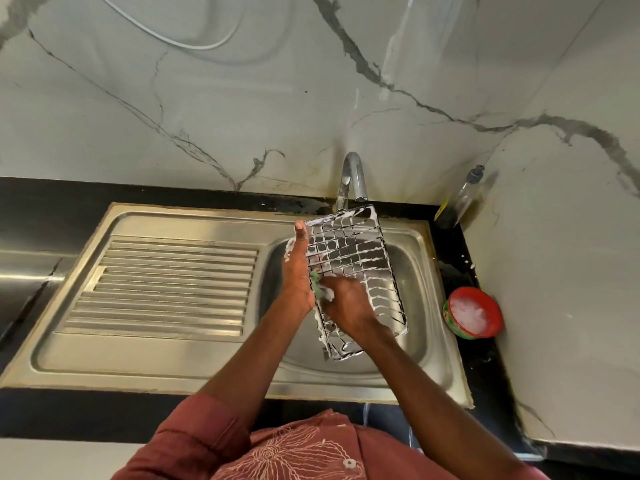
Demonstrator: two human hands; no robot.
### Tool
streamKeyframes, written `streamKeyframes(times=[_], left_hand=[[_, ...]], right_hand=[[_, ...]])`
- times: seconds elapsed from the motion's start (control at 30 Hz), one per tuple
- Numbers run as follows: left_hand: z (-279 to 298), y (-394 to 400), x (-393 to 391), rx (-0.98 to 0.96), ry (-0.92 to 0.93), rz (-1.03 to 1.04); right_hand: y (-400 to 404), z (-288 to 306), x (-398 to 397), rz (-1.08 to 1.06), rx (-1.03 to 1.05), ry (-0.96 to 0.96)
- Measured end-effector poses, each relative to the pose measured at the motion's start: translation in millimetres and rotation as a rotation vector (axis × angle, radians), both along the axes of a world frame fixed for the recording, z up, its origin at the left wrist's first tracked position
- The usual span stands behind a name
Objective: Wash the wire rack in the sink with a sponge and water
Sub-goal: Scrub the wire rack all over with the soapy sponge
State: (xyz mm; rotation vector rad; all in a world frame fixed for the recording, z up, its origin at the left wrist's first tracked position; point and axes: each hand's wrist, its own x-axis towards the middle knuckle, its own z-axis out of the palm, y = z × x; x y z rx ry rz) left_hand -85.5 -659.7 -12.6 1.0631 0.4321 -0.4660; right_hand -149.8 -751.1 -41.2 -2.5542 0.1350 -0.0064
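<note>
I hold the wire rack [356, 271] tilted over the basin of the steel sink [426, 306], its far edge up just under the spout of the tap [353, 178] and its near end angled down toward me. White suds cling to most of its wires.

My left hand [298, 271] runs along the rack's left edge, thumb straight on top and pointing away from me, while the fingers go behind the wires where I cannot see them. My right hand [349, 306] lies on the rack's face, fingers curled around the green sponge [320, 287], pressing it against the grid close beside my left palm.

On the left of the basin the ribbed drainboard [173, 282] gives broad flat room. The right is tighter: the rack's right edge comes near the basin's right wall, and past the sink's rim the black counter [485, 368] is a narrow strip against the marble wall [554, 271]. A red tub of soapy foam [472, 313] sits there, and a clear pump bottle [464, 195] stands in the back corner.
</note>
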Motion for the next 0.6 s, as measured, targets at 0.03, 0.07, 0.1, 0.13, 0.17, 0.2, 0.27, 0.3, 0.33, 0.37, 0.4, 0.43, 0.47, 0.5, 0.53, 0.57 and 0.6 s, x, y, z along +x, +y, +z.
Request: streamKeyframes(times=[0.03,0.07,0.1,0.13,0.17,0.2,0.27,0.3,0.33,0.37,0.4,0.43,0.47,0.5,0.53,0.57,0.6], left_hand=[[-10,-1,2,0.013,-0.005,0.004],[-19,-1,3,0.031,-0.009,0.009],[-24,-2,1,0.038,-0.019,0.013],[-32,-4,0,0.047,-0.005,0.018],[-43,-4,3,0.037,-0.003,0.012],[-53,-4,7,0.033,-0.012,0.005],[-64,-4,16,0.045,-0.021,0.008],[-60,-4,17,0.047,-0.025,-0.008],[-40,-3,14,0.050,-0.041,-0.017],[-28,-3,11,0.062,-0.040,-0.019],[-18,-3,9,0.078,-0.043,-0.005],[-13,-3,7,0.079,-0.053,0.011],[-9,-2,7,0.062,-0.058,0.024],[-8,-1,8,0.037,-0.068,0.032],[-8,0,8,0.038,-0.067,0.038],[-9,2,8,0.059,-0.079,0.036],[-8,4,7,0.089,-0.096,0.028]], right_hand=[[-4,-1,1,-0.053,-0.009,0.020],[-8,-2,1,-0.136,-0.026,0.050],[-14,-1,0,-0.232,-0.057,0.056],[-20,0,-2,-0.306,-0.104,0.038],[-24,1,-4,-0.354,-0.149,0.002],[-27,2,-7,-0.378,-0.183,-0.019],[-27,2,-11,-0.382,-0.208,-0.010],[-23,1,-11,-0.373,-0.198,0.002],[-20,-2,-10,-0.353,-0.179,0.013],[-15,-3,-8,-0.307,-0.142,0.025],[-7,-4,-7,-0.229,-0.094,0.038],[0,-3,-7,-0.134,-0.054,0.038],[5,-4,-8,-0.051,-0.032,0.025],[8,-5,-9,0.000,-0.022,0.020],[7,-5,-9,0.011,-0.027,0.032],[4,-5,-9,-0.013,-0.053,0.065],[-1,-6,-10,-0.067,-0.095,0.099]])
